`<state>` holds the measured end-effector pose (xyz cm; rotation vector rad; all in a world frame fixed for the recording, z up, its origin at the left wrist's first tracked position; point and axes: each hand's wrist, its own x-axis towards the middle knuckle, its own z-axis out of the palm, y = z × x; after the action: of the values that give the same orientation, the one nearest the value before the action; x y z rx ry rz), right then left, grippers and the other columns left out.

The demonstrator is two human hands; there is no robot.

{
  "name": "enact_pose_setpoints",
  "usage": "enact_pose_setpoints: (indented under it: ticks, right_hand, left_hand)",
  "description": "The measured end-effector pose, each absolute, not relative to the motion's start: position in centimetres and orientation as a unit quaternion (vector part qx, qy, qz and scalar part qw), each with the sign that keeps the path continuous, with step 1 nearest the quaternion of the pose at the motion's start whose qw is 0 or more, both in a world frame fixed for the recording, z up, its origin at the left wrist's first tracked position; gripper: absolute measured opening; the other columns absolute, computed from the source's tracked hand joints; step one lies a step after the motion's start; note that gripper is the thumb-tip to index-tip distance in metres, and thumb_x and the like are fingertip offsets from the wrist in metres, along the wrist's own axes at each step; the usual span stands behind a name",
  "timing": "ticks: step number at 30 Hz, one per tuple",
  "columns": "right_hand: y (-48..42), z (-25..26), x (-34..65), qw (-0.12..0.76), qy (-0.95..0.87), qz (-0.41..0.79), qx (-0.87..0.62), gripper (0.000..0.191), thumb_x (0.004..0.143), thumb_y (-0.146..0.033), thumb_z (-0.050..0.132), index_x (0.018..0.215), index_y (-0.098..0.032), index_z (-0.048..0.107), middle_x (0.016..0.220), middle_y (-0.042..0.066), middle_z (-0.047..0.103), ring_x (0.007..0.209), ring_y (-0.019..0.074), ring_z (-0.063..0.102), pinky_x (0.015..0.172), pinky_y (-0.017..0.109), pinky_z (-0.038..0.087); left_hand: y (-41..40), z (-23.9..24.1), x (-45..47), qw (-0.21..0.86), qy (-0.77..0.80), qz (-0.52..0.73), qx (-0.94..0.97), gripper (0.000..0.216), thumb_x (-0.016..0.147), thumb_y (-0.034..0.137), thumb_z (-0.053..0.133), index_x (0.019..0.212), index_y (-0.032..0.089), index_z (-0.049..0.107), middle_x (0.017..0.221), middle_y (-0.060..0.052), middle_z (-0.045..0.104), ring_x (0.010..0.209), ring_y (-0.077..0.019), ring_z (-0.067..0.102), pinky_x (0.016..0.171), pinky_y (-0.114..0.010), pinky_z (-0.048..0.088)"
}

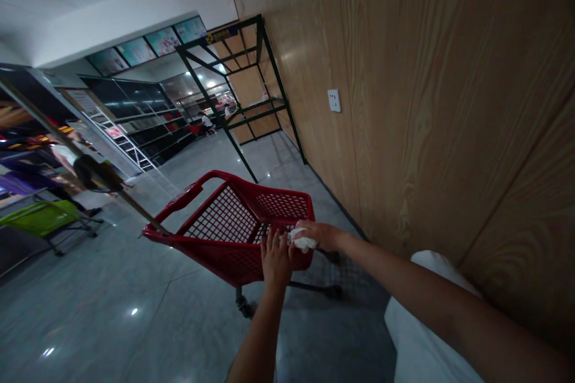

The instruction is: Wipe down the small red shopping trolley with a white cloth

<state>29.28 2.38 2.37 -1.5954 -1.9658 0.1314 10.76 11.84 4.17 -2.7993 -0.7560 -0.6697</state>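
The right hand (321, 235) is curled over a crumpled white cloth (304, 243), pressing it to the near rim of the red shopping cart (215, 245), close by the basket's corner. Just beside it, the left hand (275, 260) lies over the same rim, fingers lightly parted, the cloth by its fingertips. The cart stands on the glossy grey floor (179, 329) near a wood-panelled wall (395, 102); beyond it, I see a dark metal frame (275, 78).
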Motion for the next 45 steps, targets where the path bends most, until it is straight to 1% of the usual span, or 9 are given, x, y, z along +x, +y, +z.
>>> enact_pose_setpoints:
  ticks: [4,8,14,20,25,29,37,41,45]
  right_hand:
    - [2.9,1.8,28.5,0.291,-0.75,0.037,-0.593,0.057,0.075,-0.004,0.056,0.13,-0.018,0.052,0.14,0.013,0.047,0.136,0.0226,0.034,0.113,0.043,0.028]
    - [3.4,0.9,26.0,0.285,-0.766,0.012,-0.576,0.07,0.067,-0.016,0.069,0.133,-0.009,0.048,0.139,0.018,0.046,0.138,0.0288,0.029,0.116,0.047,0.021]
    - [2.9,1.4,28.0,0.283,-0.761,0.022,-0.584,0.044,0.077,-0.011,0.056,0.12,-0.019,0.059,0.134,0.01,0.052,0.131,0.0212,0.04,0.112,0.043,0.03]
    - [2.6,2.1,28.7,0.257,-0.749,-0.009,-0.611,0.035,0.076,-0.007,0.058,0.109,-0.018,0.063,0.118,0.009,0.06,0.113,0.0205,0.053,0.102,0.039,0.041]
    - [1.8,2.7,26.3,0.211,-0.751,-0.041,-0.624,0.033,0.079,-0.008,0.058,0.109,-0.021,0.063,0.11,0.007,0.062,0.104,0.0196,0.056,0.1,0.038,0.041]
    - [1.9,2.6,24.4,0.216,-0.748,-0.055,-0.626,0.033,0.086,-0.012,0.053,0.116,-0.023,0.061,0.114,0.007,0.061,0.105,0.0186,0.056,0.1,0.037,0.042]
    - [3.3,1.6,28.6,0.234,-0.709,-0.069,-0.661,0.043,0.083,-0.006,0.053,0.12,-0.026,0.06,0.126,0.006,0.057,0.127,0.0198,0.045,0.111,0.041,0.033]
    - [3.0,0.8,31.9,0.275,-0.662,-0.085,-0.692,0.042,0.081,-0.004,0.052,0.118,-0.023,0.061,0.131,0.007,0.055,0.133,0.0221,0.038,0.111,0.043,0.035]
    - [3.6,0.0,29.2,0.3,-0.676,-0.096,-0.666,0.043,0.084,-0.007,0.052,0.124,-0.021,0.057,0.132,0.008,0.053,0.135,0.0227,0.034,0.112,0.046,0.033]
  left_hand:
    - [10.8,3.9,11.3,0.073,-0.321,-0.233,-0.915,0.04,0.093,0.031,0.035,0.119,0.018,0.062,0.137,-0.009,0.054,0.138,-0.0285,0.034,0.115,-0.052,0.024]
    - [9.4,4.0,11.7,0.038,-0.412,-0.245,-0.877,0.038,0.088,0.025,0.04,0.114,0.013,0.065,0.135,-0.013,0.055,0.139,-0.032,0.03,0.114,-0.052,0.024]
    - [9.6,5.1,10.4,-0.04,-0.371,-0.224,-0.901,0.032,0.087,0.024,0.04,0.094,0.02,0.071,0.133,-0.006,0.057,0.141,-0.0312,0.024,0.115,-0.056,0.021]
    - [10.4,5.1,10.6,-0.078,-0.339,-0.211,-0.914,0.03,0.084,0.023,0.043,0.084,0.025,0.073,0.133,-0.001,0.056,0.143,-0.0333,0.018,0.113,-0.063,0.014]
    - [12.0,4.8,9.0,-0.077,-0.297,-0.19,-0.933,0.031,0.084,0.022,0.044,0.091,0.03,0.072,0.132,0.002,0.056,0.141,-0.0308,0.023,0.113,-0.063,0.013]
    - [13.8,4.7,7.4,-0.056,-0.272,-0.17,-0.946,0.036,0.084,0.019,0.042,0.103,0.032,0.069,0.136,0.002,0.053,0.143,-0.0294,0.021,0.114,-0.062,0.015]
    - [15.0,2.3,8.1,-0.002,-0.324,-0.235,-0.916,0.043,0.086,0.014,0.037,0.125,0.019,0.055,0.142,-0.01,0.048,0.143,-0.0281,0.02,0.114,-0.057,0.024]
    - [15.1,1.4,8.8,-0.01,-0.325,-0.255,-0.911,0.041,0.092,0.031,0.038,0.127,0.015,0.051,0.143,-0.013,0.045,0.144,-0.0291,0.019,0.114,-0.055,0.026]
    - [14.9,1.6,9.1,-0.019,-0.293,-0.243,-0.925,0.061,0.084,0.055,0.05,0.129,0.014,0.047,0.145,-0.016,0.041,0.144,-0.0331,0.014,0.114,-0.056,0.026]
